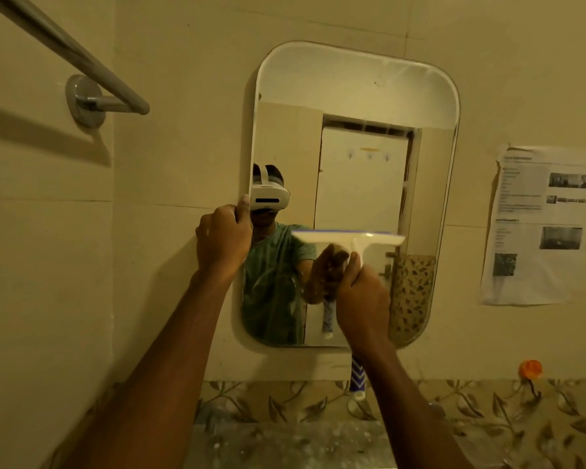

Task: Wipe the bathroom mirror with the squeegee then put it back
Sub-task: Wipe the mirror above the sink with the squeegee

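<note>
1. A frameless rectangular mirror (352, 89) with rounded corners hangs straight ahead on the cream tiled wall (183, 147)
2. The left grip (222, 236) is closed on the mirror's left edge at about mid-height, with the fingers curled round behind the edge and the thumb (244, 202) lying on the front of the glass
3. The right grip (362, 299) is wrapped round the handle of a white plastic squeegee (349, 237) with a blue-edged blade, holding it just under the T-shaped head
4. The squeegee's head lies level across the lower middle of the mirror, right of centre; the blade looks to be against the glass, though actual contact cannot be told
5. The handle's blue-and-white patterned end (357, 380) sticks out below the right wrist, in front of the wall under the mirror
6. The glass reflects a person in a white headset and green shirt, with a pale door behind
7. A chrome towel rail (65, 52) runs along the adjoining wall at upper left
8. A printed paper sheet (538, 225) with small photographs is stuck to the wall well right of the mirror
9. An orange wall hook (530, 368) sits below the sheet, just above a leaf-patterned tile border (285, 401) that runs along the bottom
</note>
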`<state>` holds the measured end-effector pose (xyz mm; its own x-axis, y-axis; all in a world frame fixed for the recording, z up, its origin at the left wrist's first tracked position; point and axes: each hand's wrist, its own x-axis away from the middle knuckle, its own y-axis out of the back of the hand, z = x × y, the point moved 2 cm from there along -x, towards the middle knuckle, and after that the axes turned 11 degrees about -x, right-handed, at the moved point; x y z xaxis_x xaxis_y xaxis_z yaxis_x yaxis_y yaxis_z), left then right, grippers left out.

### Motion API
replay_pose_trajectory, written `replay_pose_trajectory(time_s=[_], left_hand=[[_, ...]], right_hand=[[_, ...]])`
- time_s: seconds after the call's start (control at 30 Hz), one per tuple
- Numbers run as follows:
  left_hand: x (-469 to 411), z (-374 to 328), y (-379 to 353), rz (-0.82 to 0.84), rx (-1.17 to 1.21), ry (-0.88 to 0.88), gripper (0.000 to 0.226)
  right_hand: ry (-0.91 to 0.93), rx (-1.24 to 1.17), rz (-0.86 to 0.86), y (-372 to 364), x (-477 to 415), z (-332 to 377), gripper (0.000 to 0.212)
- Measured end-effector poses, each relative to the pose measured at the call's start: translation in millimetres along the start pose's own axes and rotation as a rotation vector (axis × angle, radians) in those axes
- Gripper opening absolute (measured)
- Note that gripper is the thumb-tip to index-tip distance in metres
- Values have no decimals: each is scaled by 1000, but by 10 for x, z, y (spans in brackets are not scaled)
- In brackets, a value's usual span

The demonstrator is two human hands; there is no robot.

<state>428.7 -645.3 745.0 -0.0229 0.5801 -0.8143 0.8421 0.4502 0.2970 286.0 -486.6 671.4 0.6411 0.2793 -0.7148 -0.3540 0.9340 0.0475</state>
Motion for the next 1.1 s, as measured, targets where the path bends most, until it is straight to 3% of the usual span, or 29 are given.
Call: replay_pose_trajectory(time_s=[0.2,0.5,0.8,1.1], left_hand=[[130,56,-2,15,23,30,54],[343,160,-46,37,50,48,48],[483,231,-103,45,74,78,49],[580,258,-121,24,37,138,48]], right_hand=[[-117,53,39,23,503,-362,42],[-25,50,-8,112,47,-17,44],[-172,106,58,120,878,-538,37],[-62,68,31,99,412,-348,42]])
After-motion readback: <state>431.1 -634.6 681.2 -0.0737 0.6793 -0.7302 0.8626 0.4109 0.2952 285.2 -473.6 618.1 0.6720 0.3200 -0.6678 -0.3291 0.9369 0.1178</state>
